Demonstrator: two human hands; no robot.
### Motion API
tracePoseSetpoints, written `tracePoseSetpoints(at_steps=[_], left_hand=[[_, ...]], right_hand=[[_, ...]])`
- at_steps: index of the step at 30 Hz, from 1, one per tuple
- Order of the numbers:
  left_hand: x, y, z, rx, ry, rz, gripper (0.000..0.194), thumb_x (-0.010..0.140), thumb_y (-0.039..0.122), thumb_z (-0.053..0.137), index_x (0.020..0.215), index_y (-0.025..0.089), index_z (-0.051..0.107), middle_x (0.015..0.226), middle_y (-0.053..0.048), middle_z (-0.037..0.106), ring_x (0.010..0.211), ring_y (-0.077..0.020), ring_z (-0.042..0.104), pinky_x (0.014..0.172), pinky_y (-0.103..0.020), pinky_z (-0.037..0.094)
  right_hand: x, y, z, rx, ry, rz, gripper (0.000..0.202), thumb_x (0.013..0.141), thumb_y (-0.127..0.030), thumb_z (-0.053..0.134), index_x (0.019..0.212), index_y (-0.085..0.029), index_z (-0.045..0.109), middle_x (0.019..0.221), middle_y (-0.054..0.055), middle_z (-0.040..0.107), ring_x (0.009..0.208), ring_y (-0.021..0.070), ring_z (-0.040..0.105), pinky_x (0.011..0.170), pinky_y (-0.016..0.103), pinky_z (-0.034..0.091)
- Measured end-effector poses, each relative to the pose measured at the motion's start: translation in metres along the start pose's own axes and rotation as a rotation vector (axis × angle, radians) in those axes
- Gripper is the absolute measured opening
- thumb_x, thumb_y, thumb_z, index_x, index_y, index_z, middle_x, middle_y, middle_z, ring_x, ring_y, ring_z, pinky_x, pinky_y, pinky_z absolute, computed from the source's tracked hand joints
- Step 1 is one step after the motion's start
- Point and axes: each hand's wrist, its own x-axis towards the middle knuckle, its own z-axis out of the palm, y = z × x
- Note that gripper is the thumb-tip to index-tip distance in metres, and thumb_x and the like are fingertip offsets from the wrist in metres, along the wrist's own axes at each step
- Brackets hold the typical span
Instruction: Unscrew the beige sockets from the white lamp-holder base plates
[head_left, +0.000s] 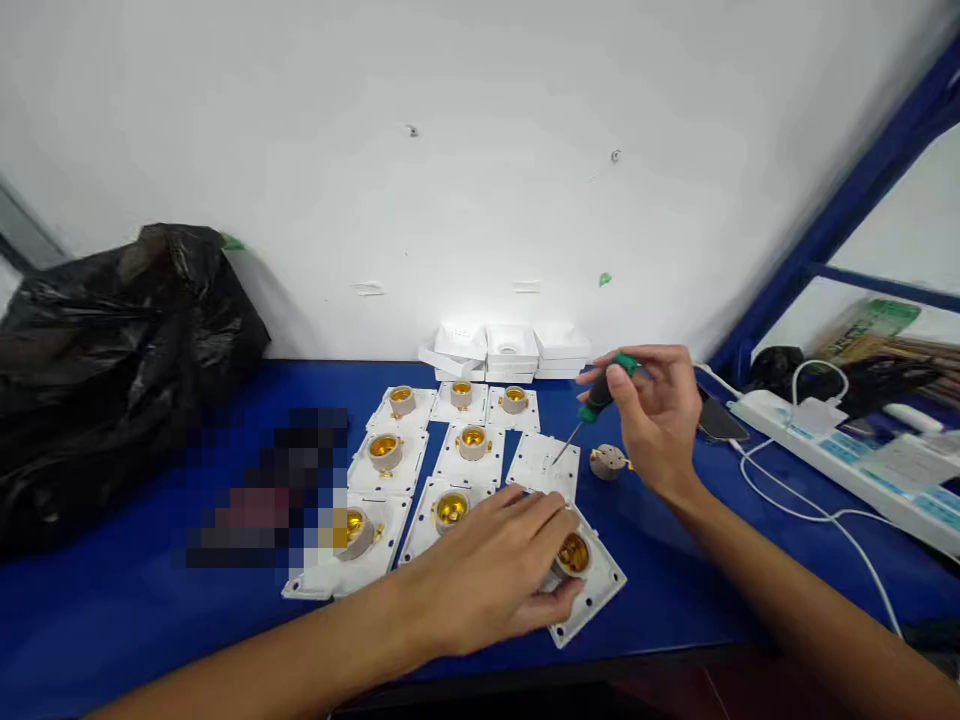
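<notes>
The left hand is curled around the near socket, which sits on a white plate close to the front of the blue surface; the thumb lies on its near side, but the hand hides the plate's left part, and where the fingertips press cannot be made out. The right hand is closed on a green-and-black screwdriver, its shaft slanting down to a bare plate — whether the tip touches is too small to tell. Just right of that plate lies a loose socket, gold lining out of sight. More plates with gold-lined sockets stand in rows to the left, the closest middle one partly covered by the left hand. A pixelated patch blurs whatever lies farther left and overlaps the lower-left socket. White covers are piled against the wall; a black bag is cut off by the left edge, the power strip by the right, and a phone sits half behind the right hand.
</notes>
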Motion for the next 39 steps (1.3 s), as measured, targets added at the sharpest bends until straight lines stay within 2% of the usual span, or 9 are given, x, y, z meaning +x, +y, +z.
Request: tracePoseSetpoints(at_steps=[5, 12, 16, 22, 27, 31, 36, 39], left_hand=[[0.0, 0.006, 0.001, 0.03, -0.025, -0.054, 0.03, 0.095, 0.031, 0.069, 0.118, 0.014, 0.06, 0.122, -0.012, 0.065, 0.113, -0.0308, 0.063, 0.101, -0.044, 0.054], [-0.003, 0.006, 0.003, 0.047, -0.064, -0.111, 0.031, 0.101, 0.042, 0.062, 0.116, 0.016, 0.061, 0.129, -0.014, 0.063, 0.121, -0.0327, 0.06, 0.109, -0.052, 0.047], [-0.002, 0.005, 0.002, -0.033, -0.062, -0.149, 0.029, 0.099, 0.036, 0.065, 0.12, 0.015, 0.061, 0.125, -0.013, 0.065, 0.117, -0.0313, 0.062, 0.105, -0.049, 0.051], [-0.003, 0.005, 0.002, -0.162, -0.052, -0.232, 0.027, 0.101, 0.03, 0.063, 0.124, 0.017, 0.059, 0.134, -0.012, 0.063, 0.124, -0.0308, 0.059, 0.107, -0.049, 0.05], [-0.005, 0.005, -0.001, -0.285, -0.021, -0.208, 0.037, 0.095, 0.023, 0.067, 0.13, 0.019, 0.055, 0.138, -0.008, 0.062, 0.132, -0.0251, 0.054, 0.119, -0.042, 0.04], [-0.007, 0.005, -0.002, -0.366, -0.022, -0.226, 0.036, 0.09, 0.021, 0.071, 0.123, 0.023, 0.057, 0.134, -0.003, 0.065, 0.132, -0.0215, 0.055, 0.117, -0.036, 0.041], [-0.007, 0.003, 0.001, -0.311, -0.02, -0.212, 0.026, 0.093, 0.029, 0.071, 0.117, 0.024, 0.061, 0.144, -0.003, 0.062, 0.141, -0.0229, 0.051, 0.128, -0.043, 0.022], [-0.006, 0.003, 0.003, -0.274, -0.025, -0.228, 0.036, 0.096, 0.034, 0.068, 0.128, 0.021, 0.059, 0.144, -0.006, 0.063, 0.138, -0.0232, 0.055, 0.127, -0.043, 0.026]], right_hand=[[-0.009, 0.007, 0.0, -0.015, -0.153, 0.08, 0.014, 0.098, -0.022, 0.065, 0.109, -0.024, 0.057, 0.102, 0.003, 0.069, 0.085, 0.0171, 0.077, 0.067, 0.031, 0.066], [-0.009, 0.008, -0.004, -0.054, -0.198, 0.092, 0.016, 0.097, -0.021, 0.067, 0.111, -0.023, 0.058, 0.104, 0.004, 0.069, 0.088, 0.0179, 0.077, 0.066, 0.03, 0.064], [-0.008, 0.007, -0.003, -0.085, -0.138, 0.028, 0.017, 0.096, -0.021, 0.068, 0.11, -0.023, 0.059, 0.102, 0.004, 0.069, 0.087, 0.0186, 0.077, 0.066, 0.031, 0.066], [-0.003, -0.007, 0.001, -0.062, 0.118, -0.128, 0.012, 0.096, -0.021, 0.066, 0.105, -0.023, 0.059, 0.088, 0.0, 0.068, 0.066, 0.0147, 0.075, 0.049, 0.027, 0.062], [-0.01, -0.019, 0.004, 0.022, 0.086, -0.078, 0.007, 0.1, -0.022, 0.061, 0.107, -0.023, 0.061, 0.088, 0.0, 0.07, 0.063, 0.0157, 0.073, 0.042, 0.027, 0.059], [-0.015, -0.023, 0.006, 0.042, 0.075, -0.053, 0.007, 0.1, -0.02, 0.059, 0.106, -0.024, 0.061, 0.089, 0.0, 0.069, 0.06, 0.015, 0.071, 0.038, 0.026, 0.058], [-0.017, -0.027, 0.007, 0.072, 0.043, -0.031, 0.01, 0.099, -0.018, 0.059, 0.106, -0.023, 0.062, 0.089, 0.001, 0.069, 0.059, 0.0158, 0.071, 0.036, 0.027, 0.057], [-0.018, -0.03, 0.008, 0.084, 0.023, -0.033, 0.011, 0.099, -0.016, 0.058, 0.107, -0.023, 0.063, 0.089, 0.002, 0.069, 0.059, 0.0158, 0.071, 0.036, 0.027, 0.057]])
